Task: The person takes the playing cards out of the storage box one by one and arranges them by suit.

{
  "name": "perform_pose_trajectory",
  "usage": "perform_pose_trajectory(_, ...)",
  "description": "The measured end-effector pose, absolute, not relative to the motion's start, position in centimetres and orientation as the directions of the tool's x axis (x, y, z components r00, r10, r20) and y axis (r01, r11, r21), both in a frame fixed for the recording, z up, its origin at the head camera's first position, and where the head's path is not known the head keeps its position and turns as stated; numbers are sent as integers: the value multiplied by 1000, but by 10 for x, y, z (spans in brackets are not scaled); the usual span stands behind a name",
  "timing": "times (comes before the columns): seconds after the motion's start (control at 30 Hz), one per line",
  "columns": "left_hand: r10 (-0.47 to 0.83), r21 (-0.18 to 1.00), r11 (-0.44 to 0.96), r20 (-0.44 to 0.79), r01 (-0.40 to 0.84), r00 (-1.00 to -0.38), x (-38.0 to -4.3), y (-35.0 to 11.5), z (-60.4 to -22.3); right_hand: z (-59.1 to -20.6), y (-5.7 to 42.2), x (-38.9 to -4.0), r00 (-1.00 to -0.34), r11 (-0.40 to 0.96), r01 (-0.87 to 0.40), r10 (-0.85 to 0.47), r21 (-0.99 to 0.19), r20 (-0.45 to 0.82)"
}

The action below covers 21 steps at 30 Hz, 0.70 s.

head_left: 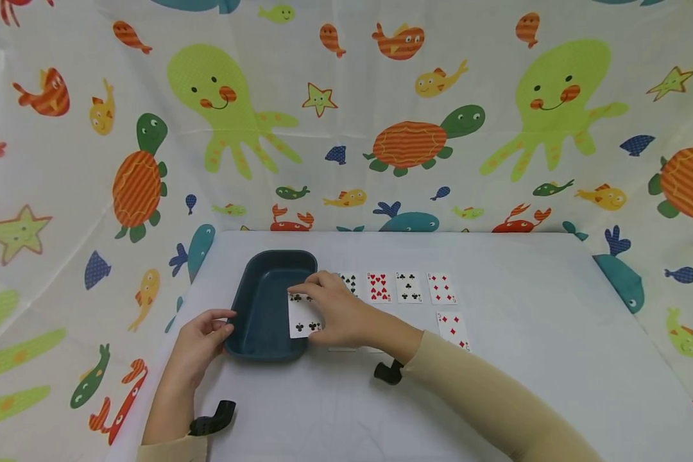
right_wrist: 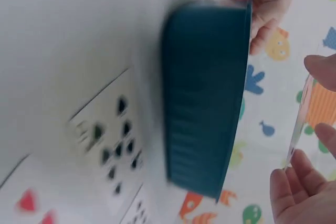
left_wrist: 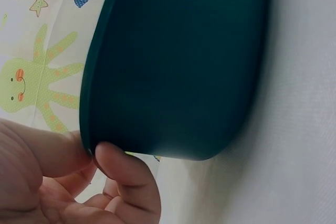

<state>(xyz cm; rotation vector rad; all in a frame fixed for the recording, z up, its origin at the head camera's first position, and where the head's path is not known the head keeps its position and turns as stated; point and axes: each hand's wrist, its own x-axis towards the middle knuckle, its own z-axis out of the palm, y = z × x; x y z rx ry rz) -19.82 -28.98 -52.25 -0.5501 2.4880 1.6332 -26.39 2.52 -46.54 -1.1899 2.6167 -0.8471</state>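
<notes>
My left hand (head_left: 199, 343) pinches the near left rim of a dark teal tray (head_left: 265, 353); thumb and finger meet at its edge in the left wrist view. Over the tray's right side, my right hand (head_left: 346, 314) holds a playing card (head_left: 301, 314) between thumb and fingers, club marks facing up. In the right wrist view that card (right_wrist: 300, 119) appears nearly edge-on, above rim level. Face-up cards lie right of the tray, among them a spade card (right_wrist: 113, 140), a heart card (head_left: 378, 287), a club card (head_left: 409, 287) and diamond cards (head_left: 441, 289). My right hand and forearm hide some.
A white cloth (head_left: 543, 308) covers the table. Behind it and at the sides hangs a curtain (head_left: 346, 83) printed with sea animals. Black wrist mounts (head_left: 213, 420) sit on both forearms. Another diamond card (head_left: 453, 330) lies in the nearer row.
</notes>
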Motion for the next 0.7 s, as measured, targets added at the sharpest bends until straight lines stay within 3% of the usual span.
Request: perform_pose_trajectory(0.7,-230,870,348,-282,-349,-932,-196,-290,-523,-501,134,-256,-811,649,-514,-581,-560,72)
